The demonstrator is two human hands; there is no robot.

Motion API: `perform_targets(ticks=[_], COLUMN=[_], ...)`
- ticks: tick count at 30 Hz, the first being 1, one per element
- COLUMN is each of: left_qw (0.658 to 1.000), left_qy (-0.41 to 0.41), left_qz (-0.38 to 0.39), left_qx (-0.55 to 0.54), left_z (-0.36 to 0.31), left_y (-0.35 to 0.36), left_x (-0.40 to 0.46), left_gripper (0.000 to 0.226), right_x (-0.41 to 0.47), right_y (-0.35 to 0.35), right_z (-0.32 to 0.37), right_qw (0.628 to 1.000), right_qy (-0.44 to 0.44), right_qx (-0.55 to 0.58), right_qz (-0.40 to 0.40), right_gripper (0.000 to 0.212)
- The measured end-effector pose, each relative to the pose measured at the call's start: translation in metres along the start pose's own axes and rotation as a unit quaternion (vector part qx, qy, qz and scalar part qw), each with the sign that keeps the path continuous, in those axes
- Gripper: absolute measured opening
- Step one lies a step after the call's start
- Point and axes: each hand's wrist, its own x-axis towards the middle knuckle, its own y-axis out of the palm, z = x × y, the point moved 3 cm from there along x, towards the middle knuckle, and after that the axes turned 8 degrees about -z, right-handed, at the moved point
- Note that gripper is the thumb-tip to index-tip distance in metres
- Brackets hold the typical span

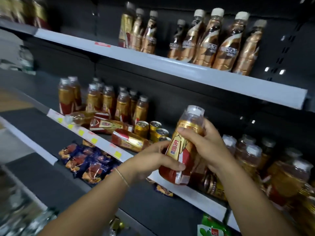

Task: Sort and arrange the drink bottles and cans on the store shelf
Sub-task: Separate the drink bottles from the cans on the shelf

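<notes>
Bottle in hand: gold-and-red energy drink bottle [181, 147] with a clear cap, held in front of the middle shelf [109, 143], cap end up and tipped to the right, base down toward the person.
Long axis: runs from lower left to upper right, leaning off vertical; the printed label faces the camera.
Right hand [202, 143]: gripping the upper half of the bottle, thumb across the gold shoulder just below the cap, fingers curled behind.
Left hand [153, 159]: gripping the lower red part, thumb across the front near the base, fingers wrapped round the far side.
Nearer hand: both touch the bottle; the left lies on the side of the fallen stock, the right on the side of the standing row.
Fallen bottles [109, 124]: several of the same kind lie on their sides on the middle shelf, left of the held bottle, long axes roughly along the shelf front.
Gold cans [154, 129]: upright, just behind and left of the left hand.
Standing bottles [250, 155]: upright group to the right, beyond the right hand.
Likely move: my judgement is that the bottle must be brought upright and set down rightward among the standing ones, base first.
</notes>
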Motion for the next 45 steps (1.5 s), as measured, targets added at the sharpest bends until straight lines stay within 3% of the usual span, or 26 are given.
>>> perform_targets(ticks=[4, 10, 15, 24, 31, 36, 45], left_qw=[1.000, 0.993, 0.988, 0.961, 0.924, 0.879, 0.852], left_qy=[-0.008, -0.017, -0.015, -0.023, 0.007, 0.028, 0.047], left_qz=[-0.021, -0.095, -0.140, -0.250, -0.330, -0.403, -0.436], left_qx=[0.014, 0.063, 0.071, 0.114, 0.192, 0.253, 0.286], left_z=[0.002, 0.000, 0.000, 0.008, -0.003, -0.002, -0.003], left_y=[-0.064, -0.145, -0.196, -0.266, -0.318, -0.350, -0.408], left_x=[-0.020, -0.051, -0.062, -0.048, -0.020, -0.006, 0.020], left_gripper=[0.046, 0.056, 0.057, 0.060, 0.060, 0.058, 0.069], right_x=[0.007, 0.022, 0.040, 0.094, 0.148, 0.176, 0.211], right_y=[0.063, 0.150, 0.205, 0.274, 0.323, 0.355, 0.403], right_z=[0.002, 0.009, 0.012, 0.009, 0.013, 0.013, 0.015], right_qw=[0.999, 0.995, 0.990, 0.977, 0.975, 0.977, 0.980], right_qy=[0.006, 0.012, 0.010, -0.010, -0.039, -0.058, -0.096], right_qx=[0.015, 0.031, 0.019, -0.029, -0.001, 0.008, -0.005], right_qz=[0.035, 0.090, 0.137, 0.210, 0.220, 0.206, 0.176], right_gripper=[0.064, 0.044, 0.057, 0.050, 0.039, 0.049, 0.054])
